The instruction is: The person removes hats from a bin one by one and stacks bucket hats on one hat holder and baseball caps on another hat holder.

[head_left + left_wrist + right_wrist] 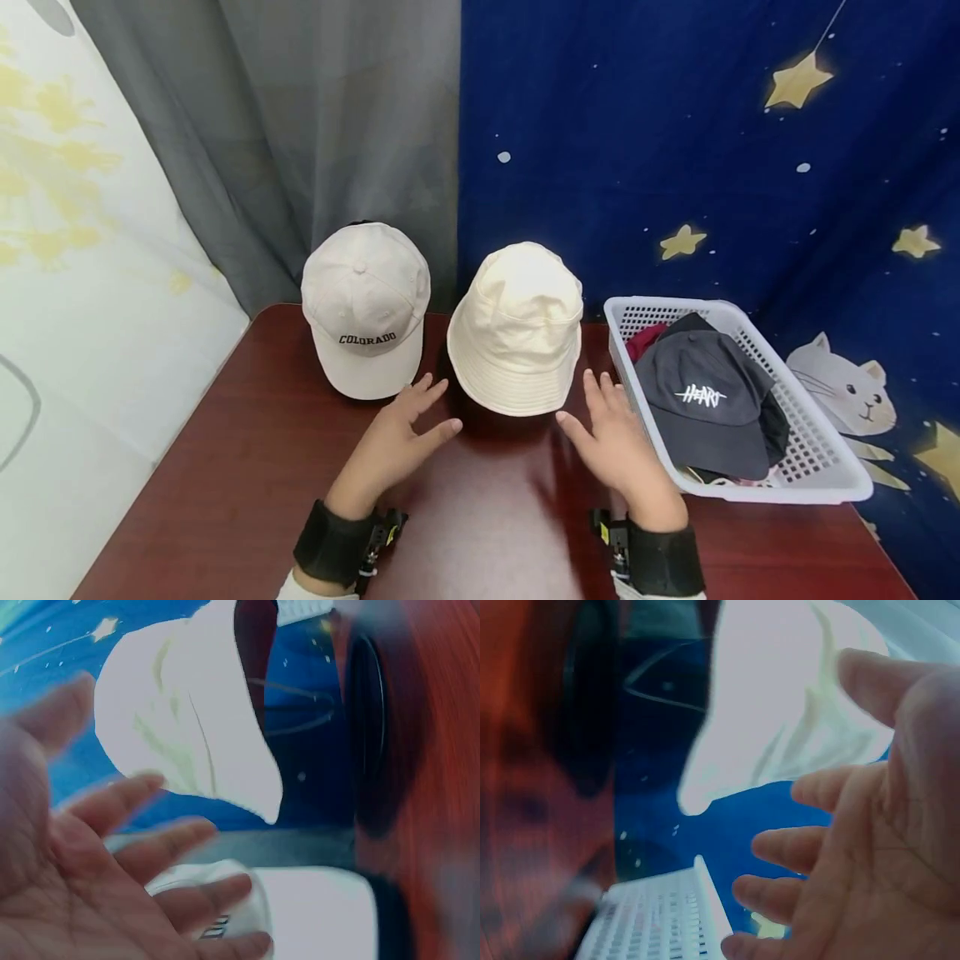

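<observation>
Bucket hat [517, 329] sits between left hand [393, 446] and right hand [618, 442], both released, fingers spread; 1 dark cap [705, 400] remains in basket [825, 467].

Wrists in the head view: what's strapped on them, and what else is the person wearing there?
Both hands are bare, left hand and right hand. Each wrist carries a wide black band with a small black camera unit bearing a yellow mark on its inner side. White sleeve edges show behind the bands.
</observation>
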Action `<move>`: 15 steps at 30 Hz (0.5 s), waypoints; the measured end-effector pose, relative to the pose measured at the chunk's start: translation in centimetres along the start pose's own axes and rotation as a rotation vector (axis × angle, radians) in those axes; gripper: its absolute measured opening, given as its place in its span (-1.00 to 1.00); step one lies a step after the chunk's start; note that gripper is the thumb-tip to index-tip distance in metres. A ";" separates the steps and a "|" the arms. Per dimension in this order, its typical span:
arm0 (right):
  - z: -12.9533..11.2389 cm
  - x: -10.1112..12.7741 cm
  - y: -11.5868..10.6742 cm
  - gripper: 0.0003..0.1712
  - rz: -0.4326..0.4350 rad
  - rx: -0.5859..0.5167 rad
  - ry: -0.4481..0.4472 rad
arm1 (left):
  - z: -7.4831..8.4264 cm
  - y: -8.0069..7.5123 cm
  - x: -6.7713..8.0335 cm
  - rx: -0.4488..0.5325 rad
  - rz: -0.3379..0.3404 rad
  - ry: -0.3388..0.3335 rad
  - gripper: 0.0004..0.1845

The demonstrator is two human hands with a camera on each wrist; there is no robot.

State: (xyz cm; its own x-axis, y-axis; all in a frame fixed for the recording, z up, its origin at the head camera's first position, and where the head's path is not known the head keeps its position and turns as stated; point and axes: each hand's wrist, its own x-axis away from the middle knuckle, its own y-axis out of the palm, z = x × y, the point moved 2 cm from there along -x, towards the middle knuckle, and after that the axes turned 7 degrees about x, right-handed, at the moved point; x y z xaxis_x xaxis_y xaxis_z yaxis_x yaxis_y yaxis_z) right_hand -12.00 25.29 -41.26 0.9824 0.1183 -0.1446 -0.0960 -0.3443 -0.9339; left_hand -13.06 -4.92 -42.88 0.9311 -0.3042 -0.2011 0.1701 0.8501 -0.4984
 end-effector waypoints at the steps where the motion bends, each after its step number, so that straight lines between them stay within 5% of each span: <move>1: -0.1 0.1 0.3 -0.04 -0.011 0.021 0.027 | 0.2 0.1 0.1 -0.039 -0.002 0.034 -0.26; 7: -1.0 0.5 0.6 0.09 -0.067 0.090 0.090 | 1.0 0.6 0.2 -0.292 0.095 0.182 -0.23; 11: -2.2 0.5 0.7 0.11 -0.064 0.110 0.061 | 0.9 0.5 -0.1 -0.390 0.210 0.180 -0.22; 15: -3.6 0.6 1.0 0.08 -0.045 0.126 0.011 | 0.6 0.4 -0.3 -0.441 0.237 0.148 -0.21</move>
State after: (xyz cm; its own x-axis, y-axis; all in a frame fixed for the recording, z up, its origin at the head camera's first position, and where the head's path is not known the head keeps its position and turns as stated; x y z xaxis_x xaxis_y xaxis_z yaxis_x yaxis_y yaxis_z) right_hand -10.91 21.64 -41.12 0.9878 0.1203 -0.0990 -0.0708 -0.2193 -0.9731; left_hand -13.11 -4.20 -42.47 0.8664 -0.2104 -0.4528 -0.2213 0.6512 -0.7259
